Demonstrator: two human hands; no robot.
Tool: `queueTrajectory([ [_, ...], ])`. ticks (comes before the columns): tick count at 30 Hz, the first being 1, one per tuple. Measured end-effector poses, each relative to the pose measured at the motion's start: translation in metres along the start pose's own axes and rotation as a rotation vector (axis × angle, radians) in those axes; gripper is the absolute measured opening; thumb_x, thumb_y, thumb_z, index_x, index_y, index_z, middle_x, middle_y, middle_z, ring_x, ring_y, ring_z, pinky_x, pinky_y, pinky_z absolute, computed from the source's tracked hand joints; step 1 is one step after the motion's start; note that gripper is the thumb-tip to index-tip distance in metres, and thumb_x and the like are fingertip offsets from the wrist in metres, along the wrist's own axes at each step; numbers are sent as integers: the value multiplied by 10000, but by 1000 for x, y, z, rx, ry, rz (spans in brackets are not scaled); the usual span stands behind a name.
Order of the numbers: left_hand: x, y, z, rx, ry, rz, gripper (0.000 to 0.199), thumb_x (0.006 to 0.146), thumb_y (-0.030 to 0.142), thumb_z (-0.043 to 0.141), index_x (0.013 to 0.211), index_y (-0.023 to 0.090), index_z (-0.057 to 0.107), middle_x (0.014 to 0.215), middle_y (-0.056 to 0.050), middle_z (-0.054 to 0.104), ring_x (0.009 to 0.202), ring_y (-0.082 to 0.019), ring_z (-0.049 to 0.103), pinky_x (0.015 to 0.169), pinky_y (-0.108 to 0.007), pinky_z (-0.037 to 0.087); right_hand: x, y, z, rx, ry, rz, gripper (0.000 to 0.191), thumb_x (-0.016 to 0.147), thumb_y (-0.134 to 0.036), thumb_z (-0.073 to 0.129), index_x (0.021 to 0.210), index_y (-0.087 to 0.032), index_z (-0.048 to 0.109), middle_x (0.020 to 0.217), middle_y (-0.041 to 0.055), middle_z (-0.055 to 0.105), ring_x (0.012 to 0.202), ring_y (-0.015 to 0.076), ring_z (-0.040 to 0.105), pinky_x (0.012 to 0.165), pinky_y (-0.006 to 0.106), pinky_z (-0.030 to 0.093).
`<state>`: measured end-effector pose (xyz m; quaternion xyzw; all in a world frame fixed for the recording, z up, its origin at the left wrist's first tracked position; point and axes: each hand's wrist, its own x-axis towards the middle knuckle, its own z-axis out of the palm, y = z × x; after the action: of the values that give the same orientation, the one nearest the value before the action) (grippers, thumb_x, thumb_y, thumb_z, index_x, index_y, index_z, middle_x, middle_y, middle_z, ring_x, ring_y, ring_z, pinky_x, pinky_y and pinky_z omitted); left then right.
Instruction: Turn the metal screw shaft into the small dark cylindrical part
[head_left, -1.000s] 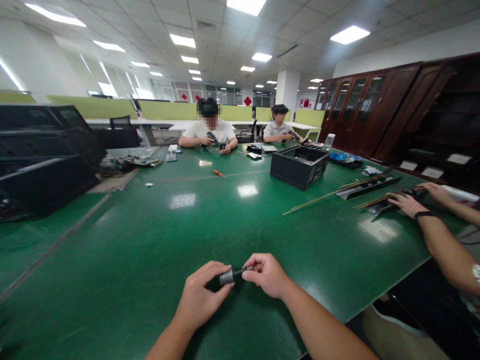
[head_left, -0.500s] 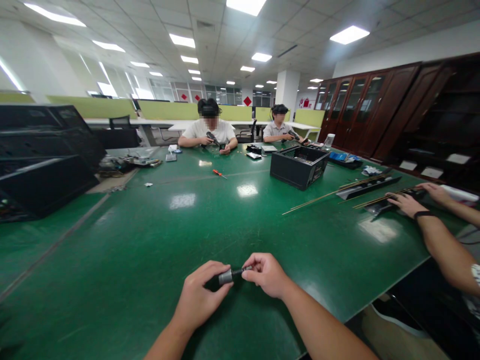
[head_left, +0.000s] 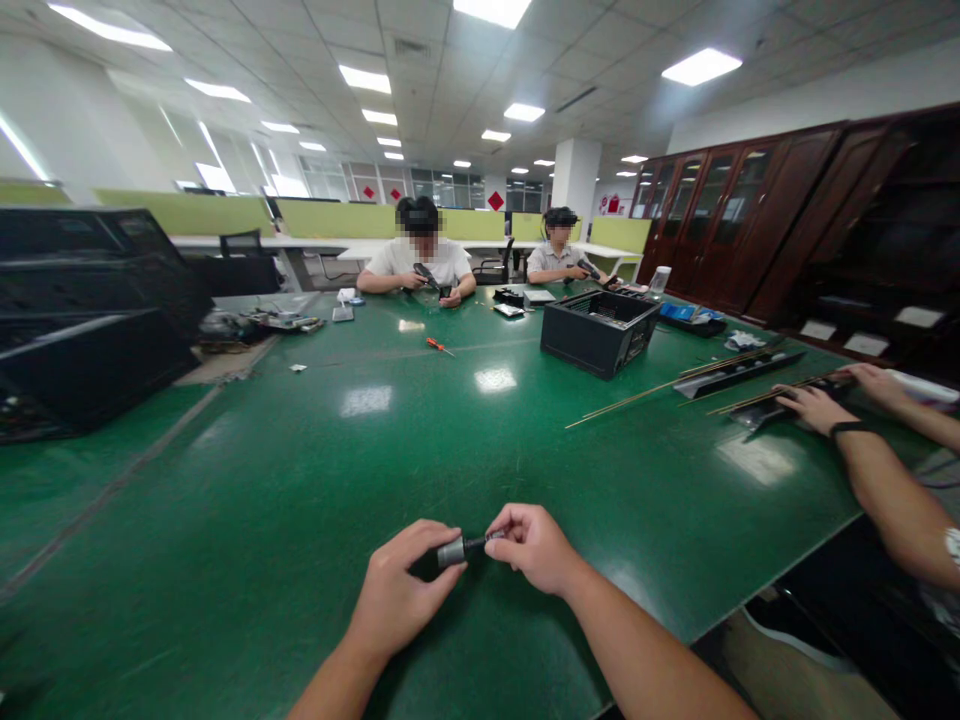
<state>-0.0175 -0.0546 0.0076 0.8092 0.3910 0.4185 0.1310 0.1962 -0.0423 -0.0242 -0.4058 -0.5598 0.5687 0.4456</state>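
Low over the near part of the green table, my left hand (head_left: 401, 590) is closed, thumb and fingers gripping a small grey-and-black cylinder (head_left: 451, 553). A thinner black stem runs from the cylinder towards the right. My right hand (head_left: 534, 548) pinches the far end of that stem between thumb and forefinger. Something small and dark shows at those fingertips, mostly covered. The piece lies roughly level, and its exact kind cannot be made out.
An orange screwdriver (head_left: 439, 346) lies on the green table (head_left: 300, 500). A black computer case (head_left: 581, 340) stands beyond, and more dark cases (head_left: 90, 370) are stacked left. Thin rods (head_left: 622, 405) lie right, near a co-worker's hands (head_left: 817, 408). Two people sit across the table.
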Motion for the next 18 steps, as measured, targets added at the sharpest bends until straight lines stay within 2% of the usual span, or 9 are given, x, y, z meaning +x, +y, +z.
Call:
queueTrajectory([
  [10,2,0,0,0,4,4,220,790,214,728,1008,214,702,924,-41,702,828,-179,680,748,-276,551,0,1,0,3,14,-8,159,707,-239,721,783,-151,612,532,-71,481,441,71,384,440,211,273],
  [18,-2,-3,0,-7,6,0,231,787,217,736,1015,223,703,931,-28,703,837,-170,682,762,-269,551,-3,0,-1,-68,54,-75,119,726,-218,701,781,-148,624,534,-67,469,471,76,387,461,213,277],
])
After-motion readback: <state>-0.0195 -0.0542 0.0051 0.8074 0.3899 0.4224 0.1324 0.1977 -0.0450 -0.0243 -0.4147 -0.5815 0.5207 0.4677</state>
